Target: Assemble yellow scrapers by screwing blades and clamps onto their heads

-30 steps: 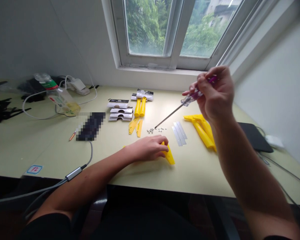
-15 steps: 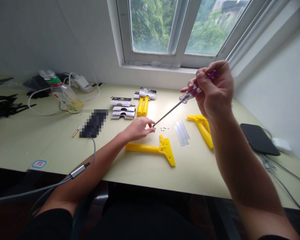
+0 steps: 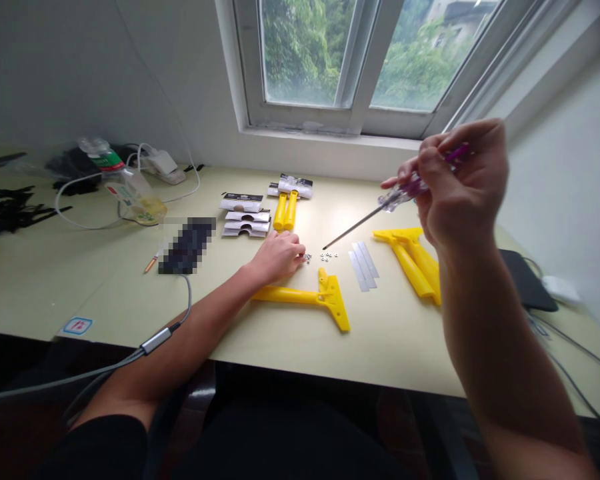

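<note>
Desk: the pale desk [image 3: 395, 353] bears everything I work with, so I have room to brace both forearms.
Yellow scraper: the yellow scraper [image 3: 305, 297] lies flat near the front edge, head to my right, its handle end running under my left forearm. I should lift that arm clear rather than drag it across.
Paired scrapers: two more yellow scrapers [image 3: 405, 267] rest at the right, partly hidden by my right forearm.
Right hand: my right hand [image 3: 460, 180] is raised and closed around the screwdriver [image 3: 393, 199], shaft slanting down to the left. Its tip appears just by the nuts; contact I cannot judge from here. A steady wrist should avoid scattering them.
Left hand: my left hand [image 3: 277, 255] reaches past the scraper, fingers curled at the screws; whether they pinch one I cannot tell. A light fingertip pick seems best.
Blades: three flat metal blades [image 3: 364, 267] lie right of the nuts, best left undisturbed.
Screws: the small screws [image 3: 307, 258] sit at my left fingertips.
Nuts: the tiny nuts [image 3: 327, 257] lie just right of them, worth keeping separate.
</note>
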The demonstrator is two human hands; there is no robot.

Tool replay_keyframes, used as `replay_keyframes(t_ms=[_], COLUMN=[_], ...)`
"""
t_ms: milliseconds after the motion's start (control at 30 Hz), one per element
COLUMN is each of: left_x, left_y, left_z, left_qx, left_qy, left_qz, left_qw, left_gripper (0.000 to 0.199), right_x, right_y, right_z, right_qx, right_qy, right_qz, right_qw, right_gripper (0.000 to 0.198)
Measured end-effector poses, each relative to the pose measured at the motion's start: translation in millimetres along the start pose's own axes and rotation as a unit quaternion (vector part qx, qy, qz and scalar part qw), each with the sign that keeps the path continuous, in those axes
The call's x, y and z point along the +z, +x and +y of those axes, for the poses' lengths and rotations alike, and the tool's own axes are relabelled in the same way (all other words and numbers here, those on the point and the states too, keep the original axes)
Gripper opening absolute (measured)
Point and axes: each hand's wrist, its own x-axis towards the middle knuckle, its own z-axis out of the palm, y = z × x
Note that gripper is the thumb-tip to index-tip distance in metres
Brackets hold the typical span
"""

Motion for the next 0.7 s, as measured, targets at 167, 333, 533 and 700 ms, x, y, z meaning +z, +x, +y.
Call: replay_keyframes(t_ms=[167,333,533,700], left_x=[2.9,-1.9,-10.4,-4.8], left_y=[0.4,0.9,0.5,1.2], left_z=[-0.6,-8.1,-19.9,-11.0], left_qx=[0.0,-0.007,-0.021,0.008], left_qy=[-0.024,-0.061,-0.001,0.055], left_qz=[-0.001,0.009,0.016,-0.01], left_qw=[1.0,0.998,1.0,0.998], left_gripper=[0.018,0.018,0.022,0.026], right_x=[0.5,-2.6,-7.9,-16.7], right_y=[-4.5,-7.0,-2.9,9.7], right_z=[-7.8,-9.0,-19.7,-7.6], right_qx=[-0.011,-0.011,-0.069,-0.161], right_qy=[0.02,-0.007,0.063,0.118], right_qz=[0.031,0.056,0.093,0.077], right_qw=[0.999,0.998,0.991,0.977], right_gripper=[0.02,0.02,0.024,0.027])
